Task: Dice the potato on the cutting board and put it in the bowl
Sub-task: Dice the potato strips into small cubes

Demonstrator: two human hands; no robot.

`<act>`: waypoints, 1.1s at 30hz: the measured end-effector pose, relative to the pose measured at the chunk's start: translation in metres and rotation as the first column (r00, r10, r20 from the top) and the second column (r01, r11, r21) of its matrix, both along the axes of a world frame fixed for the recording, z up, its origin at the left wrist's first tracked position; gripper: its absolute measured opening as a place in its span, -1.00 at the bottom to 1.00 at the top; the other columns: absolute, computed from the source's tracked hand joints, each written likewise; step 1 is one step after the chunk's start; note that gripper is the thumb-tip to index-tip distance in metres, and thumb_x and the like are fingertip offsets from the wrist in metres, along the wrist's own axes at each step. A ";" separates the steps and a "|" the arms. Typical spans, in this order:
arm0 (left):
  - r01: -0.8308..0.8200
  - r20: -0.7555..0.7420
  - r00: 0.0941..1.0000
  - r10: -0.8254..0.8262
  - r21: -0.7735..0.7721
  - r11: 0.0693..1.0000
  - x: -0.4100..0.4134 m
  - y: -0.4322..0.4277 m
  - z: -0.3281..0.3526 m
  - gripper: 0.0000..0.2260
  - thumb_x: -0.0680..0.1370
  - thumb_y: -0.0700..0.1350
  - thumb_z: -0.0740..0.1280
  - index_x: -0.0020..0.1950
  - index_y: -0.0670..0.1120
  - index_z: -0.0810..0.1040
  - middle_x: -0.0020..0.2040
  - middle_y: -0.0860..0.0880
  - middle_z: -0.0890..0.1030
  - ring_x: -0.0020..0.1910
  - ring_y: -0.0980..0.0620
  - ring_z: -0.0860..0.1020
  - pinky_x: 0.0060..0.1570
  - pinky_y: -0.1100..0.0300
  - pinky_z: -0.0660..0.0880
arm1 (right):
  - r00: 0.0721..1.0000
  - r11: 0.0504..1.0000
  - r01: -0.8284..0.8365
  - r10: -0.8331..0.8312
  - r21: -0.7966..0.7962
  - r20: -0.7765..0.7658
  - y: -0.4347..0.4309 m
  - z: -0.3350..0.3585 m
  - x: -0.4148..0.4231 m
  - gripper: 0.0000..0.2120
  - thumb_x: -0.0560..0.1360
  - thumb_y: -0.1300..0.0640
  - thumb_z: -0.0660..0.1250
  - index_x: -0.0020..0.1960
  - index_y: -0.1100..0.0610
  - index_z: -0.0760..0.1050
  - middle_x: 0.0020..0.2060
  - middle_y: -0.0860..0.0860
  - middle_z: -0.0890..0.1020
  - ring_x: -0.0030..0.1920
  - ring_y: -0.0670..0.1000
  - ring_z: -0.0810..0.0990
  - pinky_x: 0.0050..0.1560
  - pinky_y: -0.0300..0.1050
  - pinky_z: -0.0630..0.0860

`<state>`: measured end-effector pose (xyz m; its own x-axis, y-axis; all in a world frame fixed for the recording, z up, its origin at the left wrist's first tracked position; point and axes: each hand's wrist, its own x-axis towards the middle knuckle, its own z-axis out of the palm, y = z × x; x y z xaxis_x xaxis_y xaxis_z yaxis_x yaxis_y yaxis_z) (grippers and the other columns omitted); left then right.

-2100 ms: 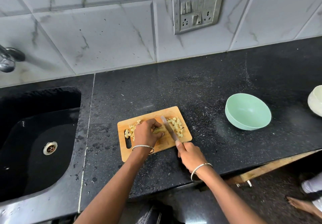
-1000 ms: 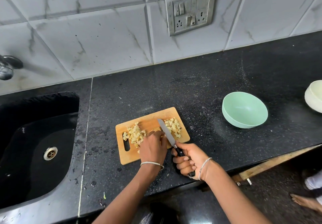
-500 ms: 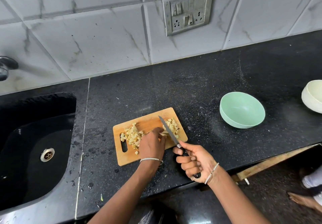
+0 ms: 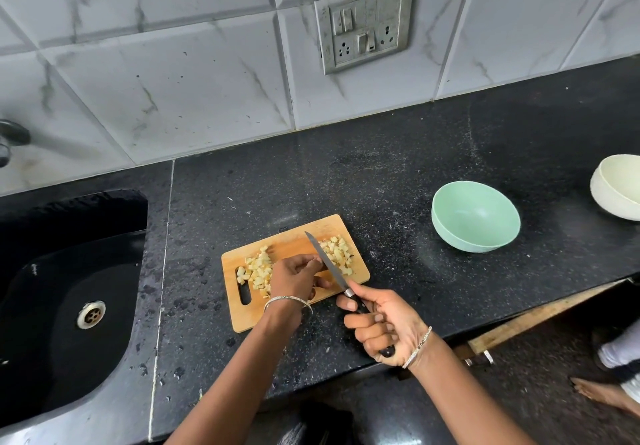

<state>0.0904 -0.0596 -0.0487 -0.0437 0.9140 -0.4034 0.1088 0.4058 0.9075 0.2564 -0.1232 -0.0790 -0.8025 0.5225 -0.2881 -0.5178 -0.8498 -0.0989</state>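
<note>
A small wooden cutting board [image 4: 298,238] lies on the black counter. Diced potato sits on it in two piles, one at the left [image 4: 258,268] and one at the right [image 4: 337,254]. My left hand [image 4: 294,278] rests on the board between the piles, fingers curled over a potato piece that is almost hidden, fingertips against the blade. My right hand [image 4: 384,323] grips the black handle of a knife [image 4: 325,261], whose blade slants across the board with its tip pointing away from me. The mint green bowl [image 4: 450,233] stands empty to the right of the board.
A black sink [image 4: 69,288] with a drain fills the left, with a tap [image 4: 10,139] at the wall. A cream bowl [image 4: 616,188] sits at the far right edge. A switch panel [image 4: 365,22] is on the tiled wall. Another person's foot [image 4: 602,392] shows on the floor at lower right.
My right hand has drawn back toward the counter's front edge and turned palm up on the handle. My left hand slid from the left pile toward the blade, uncovering that pile.
</note>
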 end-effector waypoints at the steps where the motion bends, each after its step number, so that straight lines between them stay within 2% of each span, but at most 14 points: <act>1: -0.001 -0.077 0.997 0.005 0.051 0.999 0.000 -0.001 0.000 -0.89 0.57 -0.20 0.34 -0.10 -0.17 0.65 -0.23 -0.10 0.70 -0.49 0.05 0.60 -0.58 0.29 0.31 | 1.000 1.000 0.006 -0.006 0.009 0.001 0.000 0.001 0.000 -0.69 0.67 -0.07 0.14 -0.09 0.17 0.34 -0.51 -0.07 0.17 -0.61 -0.17 0.13 -0.67 -0.31 0.01; 3: 0.011 -0.227 0.974 0.025 0.157 0.988 0.001 -0.003 -0.002 -0.90 0.56 -0.20 0.34 -0.09 -0.13 0.64 -0.25 -0.01 0.69 -0.50 0.06 0.61 -0.54 0.33 0.41 | 0.999 0.999 0.039 -0.040 0.033 0.026 0.001 0.003 0.002 -0.69 0.67 -0.06 0.14 -0.09 0.17 0.34 -0.51 -0.07 0.17 -0.61 -0.17 0.12 -0.67 -0.30 0.02; 7: 0.035 -0.376 0.924 0.071 0.266 0.963 0.006 -0.011 -0.012 -0.91 0.55 -0.19 0.34 -0.06 -0.06 0.64 -0.26 0.06 0.66 -0.50 0.14 0.59 -0.46 0.29 0.51 | 0.983 0.994 0.095 -0.103 0.054 0.154 0.000 0.005 0.008 -0.66 0.65 -0.08 0.16 -0.12 0.18 0.38 -0.51 -0.06 0.18 -0.61 -0.16 0.12 -0.69 -0.32 0.10; 11: 0.022 -0.499 0.853 0.154 0.328 0.944 0.013 -0.019 -0.022 -0.90 0.53 -0.16 0.34 -0.05 -0.06 0.65 -0.21 0.05 0.68 -0.33 0.10 0.61 -0.30 0.23 0.51 | 0.963 0.995 0.090 -0.097 0.038 0.250 -0.007 0.003 0.010 -0.64 0.63 -0.09 0.18 -0.16 0.17 0.41 -0.50 -0.05 0.15 -0.61 -0.15 0.10 -0.69 -0.35 0.11; 15: 0.009 -0.569 0.796 0.204 0.348 0.937 0.017 -0.026 -0.020 -0.93 0.52 -0.16 0.35 -0.06 -0.09 0.62 -0.19 0.05 0.67 -0.25 0.03 0.60 -0.25 0.24 0.35 | 0.950 0.995 0.097 -0.099 0.022 0.296 -0.013 0.002 0.008 -0.63 0.62 -0.11 0.19 -0.17 0.17 0.42 -0.49 -0.05 0.14 -0.61 -0.15 0.09 -0.69 -0.36 0.10; 19: 0.084 -0.639 0.751 0.166 0.341 0.936 0.009 -0.025 -0.021 -0.98 0.49 -0.16 0.37 -0.09 -0.07 0.59 -0.20 0.05 0.66 -0.26 0.02 0.59 -0.27 0.17 0.45 | 0.927 0.993 0.117 -0.118 0.023 0.357 -0.016 0.004 0.008 -0.63 0.61 -0.11 0.20 -0.18 0.17 0.42 -0.50 -0.04 0.16 -0.61 -0.15 0.08 -0.69 -0.37 0.07; 24: 0.260 -0.740 0.669 0.064 0.314 0.913 -0.006 -0.020 -0.020 -0.94 0.45 -0.17 0.43 -0.15 -0.05 0.57 -0.24 0.03 0.64 -0.26 0.00 0.58 -0.30 0.18 0.41 | 0.868 0.989 0.142 -0.147 0.047 0.475 -0.018 0.007 0.006 -0.61 0.58 -0.14 0.22 -0.21 0.16 0.44 -0.52 -0.03 0.19 -0.62 -0.15 0.07 -0.68 -0.38 0.05; 26: 0.372 -0.799 0.601 0.020 0.302 0.878 -0.008 -0.017 -0.020 -0.93 0.46 -0.16 0.43 -0.16 -0.05 0.55 -0.24 0.01 0.63 -0.28 -0.01 0.56 -0.35 0.18 0.39 | 0.805 0.984 0.163 -0.174 0.070 0.568 -0.018 0.010 0.002 -0.60 0.58 -0.16 0.22 -0.23 0.15 0.44 -0.51 -0.02 0.20 -0.63 -0.15 0.08 -0.67 -0.39 0.05; 28: 0.437 -0.833 0.554 0.004 0.295 0.850 -0.007 -0.015 -0.021 -0.91 0.48 -0.13 0.42 -0.14 -0.05 0.52 -0.22 -0.01 0.62 -0.28 -0.05 0.56 -0.37 0.15 0.43 | 0.689 0.978 0.170 -0.206 0.121 0.695 -0.019 0.013 -0.004 -0.59 0.59 -0.17 0.21 -0.22 0.14 0.43 -0.50 0.00 0.21 -0.63 -0.13 0.08 -0.64 -0.40 0.04; 31: 0.469 -0.837 0.547 -0.007 0.300 0.831 -0.006 -0.011 -0.019 -0.82 0.49 -0.09 0.43 0.01 -0.04 0.47 -0.17 -0.01 0.61 -0.27 -0.06 0.57 -0.36 0.12 0.47 | 0.449 0.965 0.105 -0.262 0.241 0.854 -0.023 0.020 -0.013 -0.55 0.60 -0.21 0.16 -0.20 0.16 0.41 -0.52 0.01 0.25 -0.63 -0.11 0.09 -0.60 -0.40 0.04; 33: 0.493 -0.851 0.524 -0.024 0.280 0.824 -0.006 -0.007 -0.016 -0.74 0.50 -0.07 0.42 0.14 -0.02 0.46 -0.14 -0.02 0.64 -0.24 -0.06 0.60 -0.35 0.14 0.47 | 0.228 0.944 -0.007 -0.319 0.329 0.920 -0.025 0.024 -0.018 -0.52 0.61 -0.22 0.14 -0.21 0.17 0.42 -0.54 -0.02 0.31 -0.64 -0.09 0.17 -0.61 -0.33 0.08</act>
<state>0.0848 -0.0665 -0.0649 0.1470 0.9826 0.1139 0.8874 -0.1818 0.4237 0.2381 -0.1481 -0.0554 0.0939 0.7728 -0.6276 -0.0162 -0.6291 -0.7771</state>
